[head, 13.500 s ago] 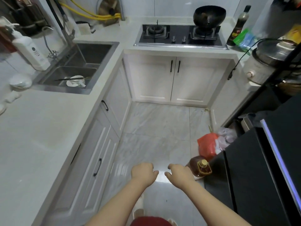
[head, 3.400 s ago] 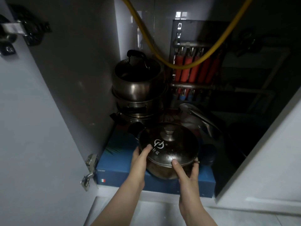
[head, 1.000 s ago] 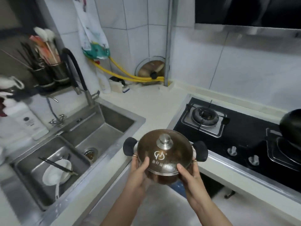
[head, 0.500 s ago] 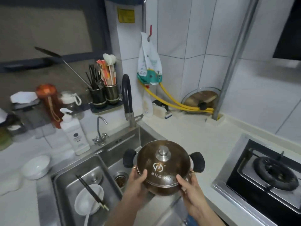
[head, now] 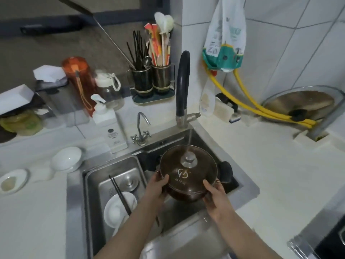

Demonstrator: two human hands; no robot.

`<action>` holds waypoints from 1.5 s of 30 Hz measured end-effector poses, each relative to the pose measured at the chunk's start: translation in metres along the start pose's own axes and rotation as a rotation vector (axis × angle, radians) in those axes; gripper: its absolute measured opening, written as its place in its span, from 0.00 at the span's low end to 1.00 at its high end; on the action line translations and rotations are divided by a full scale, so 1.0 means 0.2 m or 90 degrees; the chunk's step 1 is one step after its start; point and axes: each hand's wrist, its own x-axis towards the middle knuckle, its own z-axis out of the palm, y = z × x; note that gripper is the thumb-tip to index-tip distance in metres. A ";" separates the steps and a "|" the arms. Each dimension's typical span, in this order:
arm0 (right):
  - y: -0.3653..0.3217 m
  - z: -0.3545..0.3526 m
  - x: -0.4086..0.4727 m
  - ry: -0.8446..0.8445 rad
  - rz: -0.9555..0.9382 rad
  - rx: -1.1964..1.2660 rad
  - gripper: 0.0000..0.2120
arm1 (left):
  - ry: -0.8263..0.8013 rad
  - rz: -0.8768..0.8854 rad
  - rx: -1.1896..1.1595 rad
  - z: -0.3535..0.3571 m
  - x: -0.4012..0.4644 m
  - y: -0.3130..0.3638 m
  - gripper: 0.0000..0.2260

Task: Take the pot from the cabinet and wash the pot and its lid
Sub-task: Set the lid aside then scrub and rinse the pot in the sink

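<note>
I am holding the pot (head: 186,191) over the right-hand bowl of the sink (head: 250,189), right under the tap (head: 183,86). My left hand (head: 156,186) grips the pot's left side and my right hand (head: 214,195) grips its right side, with the fingers (head: 207,184) curled up onto the edge of the lid (head: 188,171). I think I hold it from both sides like this so the pot stays level and the lid does not slide off. The lid sits shut on the pot. Water (head: 188,143) runs down from the tap and lands on the lid's knob (head: 189,160), so the lid gets wet first. The black side handle (head: 225,171) on the right sticks out free; I do not hold it, maybe because gripping the body gives me a firmer hold. The left bowl of the sink has a white bowl (head: 119,208) with chopsticks (head: 119,195) lying across it, so I keep the pot away from them. A soap bottle (head: 110,126) stands on the worktop (head: 270,165) just behind the sink, close enough to reach. The pot is out of the cabinet, and the washing looks like it has only just begun. Next I would need to take the lid off to wash inside.
</note>
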 end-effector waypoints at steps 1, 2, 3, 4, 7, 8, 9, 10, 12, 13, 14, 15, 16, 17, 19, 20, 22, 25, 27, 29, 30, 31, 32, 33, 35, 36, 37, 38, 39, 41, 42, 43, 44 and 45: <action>-0.01 0.00 0.05 0.002 0.009 -0.005 0.25 | 0.009 -0.002 -0.010 0.00 0.04 -0.01 0.11; -0.02 0.01 0.10 0.006 0.019 -0.010 0.25 | 0.018 -0.003 -0.018 0.00 0.07 -0.02 0.12; -0.02 0.01 0.15 0.016 0.031 -0.015 0.24 | 0.026 -0.004 -0.023 0.00 0.11 -0.04 0.12; -0.02 0.00 0.20 0.031 0.041 -0.021 0.24 | 0.036 -0.002 -0.026 0.00 0.14 -0.05 0.12; -0.01 -0.02 0.35 0.059 0.074 -0.044 0.25 | 0.062 0.002 -0.040 0.00 0.24 -0.10 0.12; -0.01 -0.03 0.40 0.062 0.091 -0.055 0.26 | 0.073 -0.003 -0.047 -0.01 0.28 -0.12 0.12; 0.00 -0.03 0.44 0.063 0.104 -0.061 0.26 | 0.087 -0.009 -0.051 -0.02 0.32 -0.14 0.13; 0.00 -0.03 0.48 0.064 0.111 -0.062 0.25 | 0.101 -0.017 -0.054 -0.03 0.35 -0.16 0.13; 0.01 -0.04 0.55 0.076 0.119 -0.056 0.24 | 0.128 -0.034 -0.059 -0.06 0.40 -0.19 0.13; 0.01 -0.04 0.58 0.084 0.125 -0.057 0.24 | 0.138 -0.043 -0.059 -0.06 0.43 -0.21 0.14; 0.02 -0.04 0.61 0.091 0.132 -0.055 0.24 | 0.145 -0.051 -0.062 -0.07 0.45 -0.22 0.14; 0.02 -0.03 0.64 0.102 0.132 -0.060 0.24 | 0.149 -0.059 -0.064 -0.07 0.47 -0.24 0.14; 0.03 -0.03 0.67 0.113 0.128 -0.060 0.24 | 0.151 -0.066 -0.063 -0.08 0.50 -0.25 0.15; 0.03 -0.03 0.69 0.123 0.123 -0.061 0.24 | 0.155 -0.073 -0.060 -0.08 0.52 -0.27 0.15; 0.05 -0.04 0.75 0.142 0.121 -0.049 0.24 | 0.158 -0.083 -0.059 -0.09 0.57 -0.29 0.16; 0.06 -0.04 0.78 0.142 0.123 -0.051 0.23 | 0.161 -0.087 -0.063 -0.09 0.59 -0.30 0.16; 0.08 -0.06 0.82 0.144 0.129 -0.054 0.23 | 0.164 -0.089 -0.065 -0.11 0.63 -0.32 0.17; 0.10 -0.07 0.84 0.147 0.136 -0.065 0.21 | 0.167 -0.105 -0.075 -0.13 0.67 -0.33 0.17; 0.11 -0.08 0.85 0.161 0.147 -0.071 0.20 | 0.170 -0.111 -0.097 -0.14 0.70 -0.34 0.18; 0.12 -0.08 0.86 0.170 0.143 -0.076 0.21 | 0.177 -0.120 -0.100 -0.16 0.72 -0.35 0.18; 0.14 -0.08 0.87 0.169 0.136 -0.072 0.21 | 0.181 -0.119 -0.104 -0.16 0.73 -0.36 0.18; 0.15 -0.07 0.87 0.177 0.133 -0.073 0.21 | 0.189 -0.115 -0.107 -0.16 0.74 -0.36 0.18; 0.16 -0.06 0.87 0.187 0.131 -0.073 0.22 | 0.202 -0.114 -0.111 -0.15 0.73 -0.36 0.18; 0.18 -0.06 0.86 0.198 0.129 -0.072 0.22 | 0.219 -0.115 -0.110 -0.14 0.72 -0.37 0.18; 0.20 -0.06 0.85 0.208 0.124 -0.067 0.24 | 0.238 -0.123 -0.102 -0.14 0.72 -0.39 0.18; 0.21 -0.07 0.85 0.214 0.130 -0.067 0.25 | 0.240 -0.128 -0.105 -0.14 0.71 -0.40 0.18; 0.22 -0.06 0.83 0.214 0.133 -0.075 0.26 | 0.240 -0.134 -0.103 -0.15 0.72 -0.41 0.19; 0.22 -0.06 0.82 0.211 0.136 -0.076 0.28 | 0.234 -0.138 -0.107 -0.15 0.74 -0.43 0.19; 0.21 -0.06 0.81 0.207 0.136 -0.076 0.29 | 0.234 -0.142 -0.110 -0.15 0.74 -0.43 0.19; 0.21 -0.06 0.80 0.193 0.127 -0.087 0.28 | 0.249 -0.158 -0.105 -0.14 0.75 -0.44 0.19; 0.21 -0.05 0.80 0.185 0.119 -0.100 0.28 | 0.252 -0.158 -0.098 -0.14 0.76 -0.45 0.20; 0.20 -0.05 0.79 0.180 0.114 -0.116 0.29 | 0.254 -0.161 -0.092 -0.13 0.76 -0.45 0.20; 0.20 -0.05 0.79 0.176 0.111 -0.137 0.31 | 0.254 -0.162 -0.073 -0.12 0.76 -0.46 0.20; 0.20 -0.04 0.78 0.171 0.107 -0.161 0.33 | 0.252 -0.160 -0.049 -0.12 0.76 -0.47 0.21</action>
